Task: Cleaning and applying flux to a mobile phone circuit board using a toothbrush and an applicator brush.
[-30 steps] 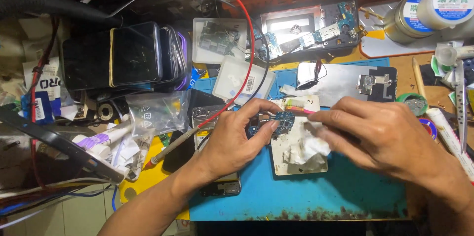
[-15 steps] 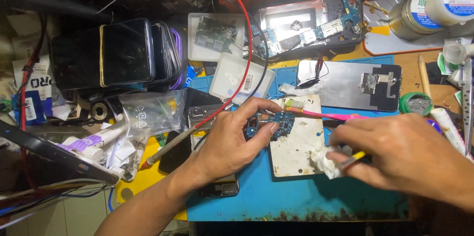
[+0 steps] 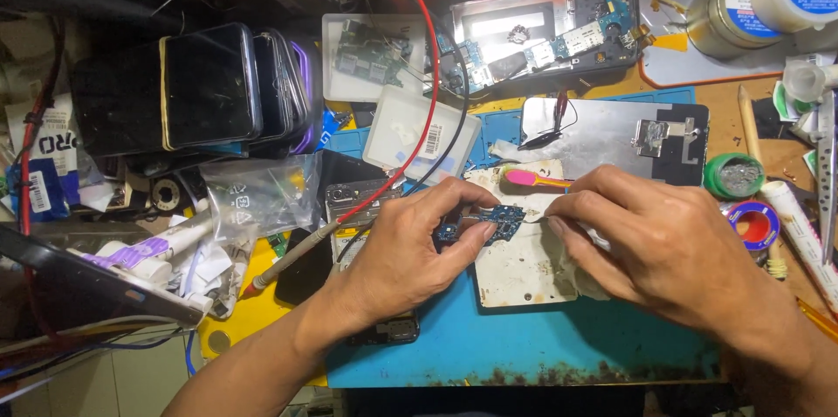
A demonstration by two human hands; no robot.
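My left hand (image 3: 410, 251) pinches a small blue circuit board (image 3: 491, 223) and holds it over a stained white work tile (image 3: 524, 273) on the blue mat (image 3: 524, 347). My right hand (image 3: 663, 242) is beside the board, fingertips almost touching it. It grips a brush with a pink head and yellow handle (image 3: 525, 178), whose head lies just above the board. A bit of white tissue (image 3: 602, 288) shows under the right palm.
Banded stack of dark phones (image 3: 218, 89) at back left. Opened phone (image 3: 541, 41) and metal plate (image 3: 611, 133) behind the hands. Clear plastic boxes (image 3: 419, 133), red cable (image 3: 429, 76), probe (image 3: 297, 260), plastic bags (image 3: 262, 194), jars (image 3: 742, 6), solder spool (image 3: 733, 177).
My right hand, which had dropped to the lower right with the tissue and brush, has come back up and left to the board. The left hand still holds the board in place.
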